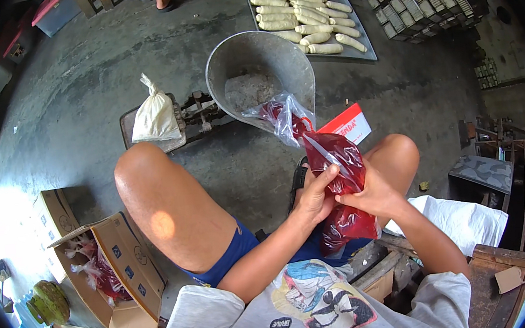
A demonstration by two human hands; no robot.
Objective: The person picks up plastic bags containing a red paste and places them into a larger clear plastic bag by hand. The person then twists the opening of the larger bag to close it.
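Observation:
Both my hands squeeze a long clear plastic bag of deep red, glossy filling, held aslant above my lap. My left hand grips it from the left, thumb on top. On the other side my right hand is wrapped round its lower half, thumb across the front. The bag's loose clear end, with red filling inside, lies over the near rim of a deep grey metal pan. A greyish residue coats the pan's bottom. I cannot tell whether the filling is flowing out.
A tied bag of white powder sits on a balance scale's tray left of the pan. Beyond lies a metal tray of pale dough rolls. A red-and-white box stands near my right knee. An open carton holds more red bags.

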